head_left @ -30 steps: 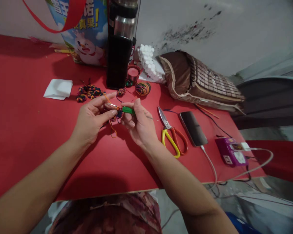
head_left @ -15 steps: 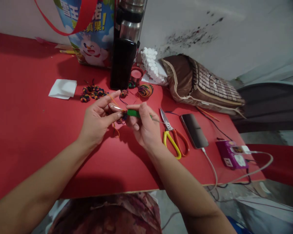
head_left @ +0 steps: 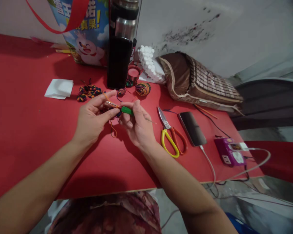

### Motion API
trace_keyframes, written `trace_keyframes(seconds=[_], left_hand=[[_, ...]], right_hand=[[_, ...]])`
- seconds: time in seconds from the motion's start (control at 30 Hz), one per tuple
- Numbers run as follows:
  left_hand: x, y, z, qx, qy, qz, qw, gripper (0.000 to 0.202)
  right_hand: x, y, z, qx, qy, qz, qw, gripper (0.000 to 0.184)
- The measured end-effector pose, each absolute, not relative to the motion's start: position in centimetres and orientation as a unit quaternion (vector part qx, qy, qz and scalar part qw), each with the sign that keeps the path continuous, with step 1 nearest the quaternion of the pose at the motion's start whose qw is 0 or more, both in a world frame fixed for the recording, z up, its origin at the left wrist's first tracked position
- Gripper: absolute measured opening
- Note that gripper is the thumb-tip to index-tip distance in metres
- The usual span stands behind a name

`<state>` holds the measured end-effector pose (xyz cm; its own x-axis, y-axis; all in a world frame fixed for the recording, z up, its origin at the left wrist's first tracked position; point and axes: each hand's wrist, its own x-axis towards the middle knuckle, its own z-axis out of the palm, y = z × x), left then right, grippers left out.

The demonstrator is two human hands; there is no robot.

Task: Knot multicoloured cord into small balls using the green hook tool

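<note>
My right hand is closed around a crochet hook with a green grip; its thin metal end sticks out to the right. The hook's other end points left, to my left hand. Between the left thumb and fingers a small dark multicoloured crochet piece is pinched, mostly hidden. Orange yarn runs up over the raised left index finger, and a loose loop of yarn hangs below. Beyond the hands lie a small yarn ball, a larger yarn ball and a cluster of crocheted pieces.
On the red table, scissors and a charging phone lie to the right, with a purple box beyond. A dark phone stands upright before a bag. A cushion and white paper lie farther back.
The whole view has shifted slightly, so things sit a little farther left. The hook's green grip is tilted a bit differently; both hands keep their hold.
</note>
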<state>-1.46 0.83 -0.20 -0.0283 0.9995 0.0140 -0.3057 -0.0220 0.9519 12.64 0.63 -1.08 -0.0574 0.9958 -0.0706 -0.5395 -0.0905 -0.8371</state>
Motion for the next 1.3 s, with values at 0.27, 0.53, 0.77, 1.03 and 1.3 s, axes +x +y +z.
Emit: trace_keyframes(seconds=[0.27, 0.53, 0.77, 1.03, 1.3], left_hand=[[-0.9, 0.4, 0.1, 0.401, 0.426, 0.576, 0.571, 0.047], [-0.3, 0.0, -0.1, 0.354, 0.435, 0.583, 0.588, 0.048], [-1.9, 1.4, -0.3, 0.351, 0.352, 0.552, 0.669, 0.054], [-2.7, 2.1, 0.3, 0.347, 0.354, 0.571, 0.654, 0.053], [-3.3, 2.3, 0.1, 0.386, 0.36, 0.558, 0.641, 0.05]], right_hand=[[13.3, 0.4, -0.9, -0.388, -0.407, 0.576, 0.594, 0.052], [13.8, -0.9, -2.1, -0.436, -0.626, 0.3, 0.573, 0.035], [14.0, -1.1, -1.9, -0.404, -0.588, 0.344, 0.61, 0.039], [14.2, -0.6, -1.2, -0.407, -0.513, 0.405, 0.638, 0.041], [14.9, -0.6, -0.1, -0.436, -0.531, 0.38, 0.619, 0.045]])
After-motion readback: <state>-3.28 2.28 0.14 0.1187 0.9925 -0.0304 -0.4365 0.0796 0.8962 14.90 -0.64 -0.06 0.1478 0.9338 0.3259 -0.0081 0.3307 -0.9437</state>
